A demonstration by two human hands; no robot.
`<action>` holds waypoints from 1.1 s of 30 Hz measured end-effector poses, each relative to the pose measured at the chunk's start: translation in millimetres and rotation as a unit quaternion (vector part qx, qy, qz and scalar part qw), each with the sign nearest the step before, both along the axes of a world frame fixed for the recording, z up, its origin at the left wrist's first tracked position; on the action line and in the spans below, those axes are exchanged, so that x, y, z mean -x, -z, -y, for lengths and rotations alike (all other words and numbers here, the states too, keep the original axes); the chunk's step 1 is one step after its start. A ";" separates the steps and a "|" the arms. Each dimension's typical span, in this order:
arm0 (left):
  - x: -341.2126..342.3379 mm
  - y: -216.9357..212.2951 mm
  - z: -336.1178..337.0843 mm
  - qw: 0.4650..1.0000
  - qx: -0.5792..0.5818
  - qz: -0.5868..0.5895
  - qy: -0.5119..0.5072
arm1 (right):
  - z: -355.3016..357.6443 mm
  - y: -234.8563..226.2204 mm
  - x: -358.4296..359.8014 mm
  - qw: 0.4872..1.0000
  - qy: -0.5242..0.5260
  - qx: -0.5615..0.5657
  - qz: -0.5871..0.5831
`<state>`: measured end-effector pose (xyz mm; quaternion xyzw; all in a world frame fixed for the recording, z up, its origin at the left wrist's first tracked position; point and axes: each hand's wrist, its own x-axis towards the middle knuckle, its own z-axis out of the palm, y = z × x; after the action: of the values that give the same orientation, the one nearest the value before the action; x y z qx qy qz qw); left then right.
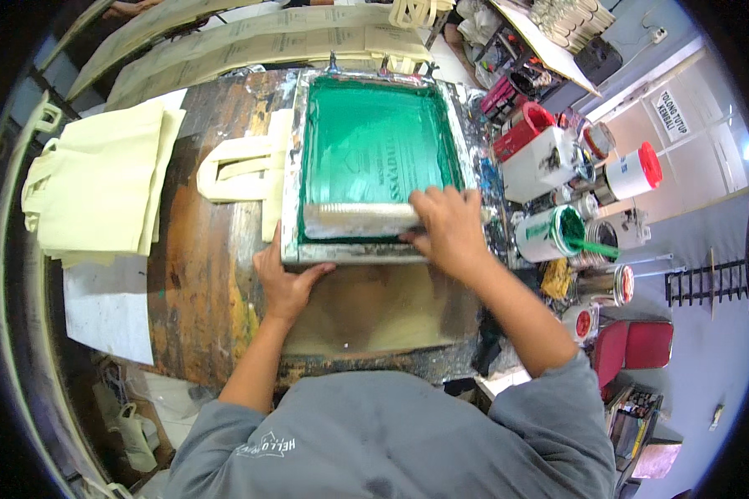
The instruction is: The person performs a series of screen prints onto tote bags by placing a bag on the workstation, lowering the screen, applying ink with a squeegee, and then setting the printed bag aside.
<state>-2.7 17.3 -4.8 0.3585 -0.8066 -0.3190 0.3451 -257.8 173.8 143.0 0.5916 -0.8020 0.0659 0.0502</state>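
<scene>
A screen-printing frame [463,150] with a green-inked mesh lies on the worktable. My right hand [448,229] is closed around one end of a squeegee [362,218], which lies across the near part of the mesh. At the frame's near left corner, my left hand [285,283] grips the edge, with the thumb along the near side. A cream cloth tote bag [276,158] sits partly under the frame, its handle sticking out to the left. What lies beneath the mesh is hidden.
A pile of cream bags [100,179] lies at the table's left. Along the right stand several ink containers, among them an open green-ink jar [549,233] with a green stick in it. A red chair [637,345] is beyond. Long boards with cream cloth [266,41] run behind.
</scene>
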 end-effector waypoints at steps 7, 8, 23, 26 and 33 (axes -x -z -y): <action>-4.1 11.2 0.5 1.000 0.019 0.003 0.019 | 61.5 50.4 45.3 0.992 0.026 0.097 -0.072; -4.3 10.7 1.4 1.000 0.020 0.004 0.019 | 77.4 57.5 59.2 0.987 0.017 0.134 -0.086; 32.5 -73.5 69.9 0.985 0.165 0.039 0.031 | 207.5 29.7 197.4 0.997 0.051 0.036 -0.051; 126.5 -100.8 147.2 0.961 0.258 -0.003 0.100 | 224.8 48.8 203.5 0.995 0.038 0.036 -0.087; 281.1 -74.0 219.1 0.922 0.355 0.139 0.066 | 216.2 56.2 217.2 0.996 -0.043 0.055 -0.051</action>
<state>-283.8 -201.8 69.2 0.1999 -0.9286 0.0192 0.3120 -475.0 -42.5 86.8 0.6242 -0.7676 0.0814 0.1204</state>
